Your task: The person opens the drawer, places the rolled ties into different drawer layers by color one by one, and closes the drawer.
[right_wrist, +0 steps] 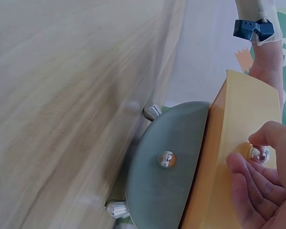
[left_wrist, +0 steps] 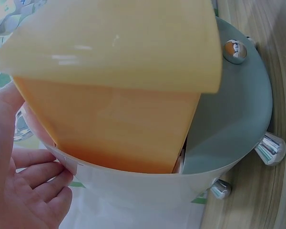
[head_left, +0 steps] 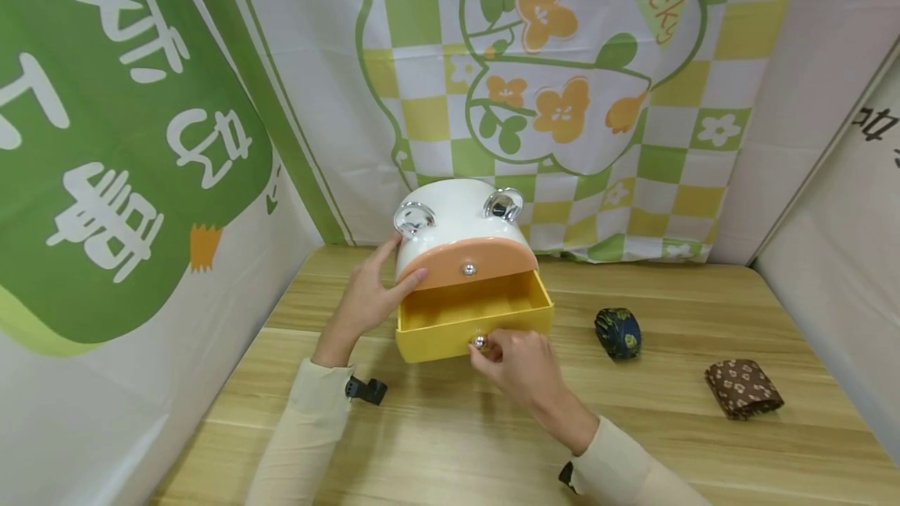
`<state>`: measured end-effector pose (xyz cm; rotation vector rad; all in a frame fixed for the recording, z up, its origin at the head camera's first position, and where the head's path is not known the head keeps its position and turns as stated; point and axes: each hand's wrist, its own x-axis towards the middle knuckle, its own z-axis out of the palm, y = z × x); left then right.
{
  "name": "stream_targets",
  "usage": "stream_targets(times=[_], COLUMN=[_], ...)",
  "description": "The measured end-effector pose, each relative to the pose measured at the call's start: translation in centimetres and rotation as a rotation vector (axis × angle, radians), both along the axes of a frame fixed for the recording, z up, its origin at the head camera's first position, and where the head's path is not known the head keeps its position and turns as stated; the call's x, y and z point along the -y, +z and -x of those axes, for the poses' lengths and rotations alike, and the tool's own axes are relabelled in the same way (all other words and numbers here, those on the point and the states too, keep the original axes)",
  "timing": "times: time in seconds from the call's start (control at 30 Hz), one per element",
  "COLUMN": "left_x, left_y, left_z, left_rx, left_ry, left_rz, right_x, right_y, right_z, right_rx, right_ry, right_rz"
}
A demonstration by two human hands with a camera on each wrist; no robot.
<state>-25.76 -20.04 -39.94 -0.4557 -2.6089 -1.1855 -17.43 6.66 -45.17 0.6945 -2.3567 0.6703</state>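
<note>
A small rounded cabinet with a glossy white shell [head_left: 457, 213] stands on the pale wood-grain table [head_left: 436, 443], close before a green, white and yellow checked curtain [head_left: 432, 119]; two shiny silver ring-shaped ornaments [head_left: 415, 219] sit on its upper curve. From here I see its yellow plastic drawer [head_left: 436, 340] pulled well out, the inside showing under the peach-orange curved drawer front [head_left: 432, 262], which is closed and has a round silver knob of its own; beneath the yellow one, the wrist views show a grey-green half-round front [left_wrist: 229, 124], also closed and knobbed, with short silver legs [left_wrist: 270, 149] below it.

The person's right hand [head_left: 523, 369] pinches the round silver drawer knob [head_left: 480, 342] on the yellow face between thumb and finger; the left hand [head_left: 366, 295] is spread wide at the cabinet's side, thumb laid across the peach-orange front, other fingers against the white shell.

Off to the person's right lie two bundles of patterned fabric, apart from each other; the dark blue roll with green-yellow figures [head_left: 619, 333] is nearer the cabinet, and the brown folded cloth with pale flowers [head_left: 743, 387] lies farther out.

Both cream sleeves [head_left: 309, 404] have a dark device at the cuff.
</note>
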Motion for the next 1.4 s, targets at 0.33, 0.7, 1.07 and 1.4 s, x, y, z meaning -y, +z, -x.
stream_targets(times=[0.33,0.7,1.07,1.4], left_x=[0.0,-0.1,0.0,0.0], left_y=[0.0,0.0,-0.2,-0.1], left_z=[0.0,0.0,-0.1,0.0], left_rx=[0.012,-0.004,-0.006,-0.01], left_ry=[0.001,-0.008,-0.003,-0.007], left_rz=[0.003,-0.015,-0.006,-0.007], right_x=[-0.5,-1.5,-5.3,-9.9], right_y=[-0.5,-0.9,-1.6,-1.0], right_z=[-0.3,-0.7,-2.3,-3.3], right_rx=[-0.041,-0.02,0.051,0.087], right_ry=[0.009,0.031,-0.016,-0.144], right_rz=[0.012,-0.017,-0.035,-0.073])
